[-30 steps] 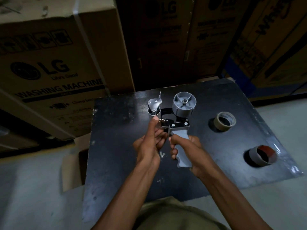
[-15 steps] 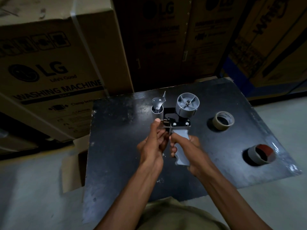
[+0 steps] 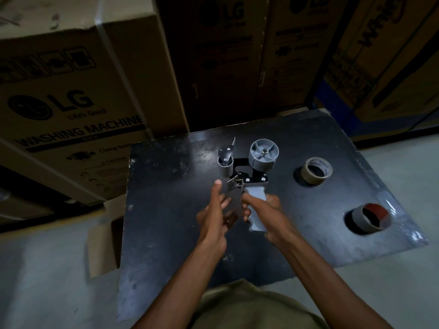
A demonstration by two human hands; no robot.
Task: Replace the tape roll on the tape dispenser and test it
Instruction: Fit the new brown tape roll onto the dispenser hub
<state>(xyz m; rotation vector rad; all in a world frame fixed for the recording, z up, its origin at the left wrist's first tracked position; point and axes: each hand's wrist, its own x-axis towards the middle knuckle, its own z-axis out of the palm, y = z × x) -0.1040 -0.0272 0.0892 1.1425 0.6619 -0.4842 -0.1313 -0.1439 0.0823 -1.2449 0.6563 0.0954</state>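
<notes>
My right hand (image 3: 266, 216) grips the dispenser (image 3: 249, 176) by its handle, above the table (image 3: 166, 210); its hub is bare. My left hand (image 3: 215, 219) is open, empty, just beside it at 9 o'clock. Two rolls at 3 o'clock: tan roll (image 3: 314, 171), grey roll (image 3: 369, 218).

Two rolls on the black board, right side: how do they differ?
The far roll is tan and short, its opening facing mostly up. The near roll is taller, grey outside, red showing inside, and its opening faces more sideways. The far roll sits closer to the tape dispenser. Both are hollow rings resting untouched on the black board.
</notes>
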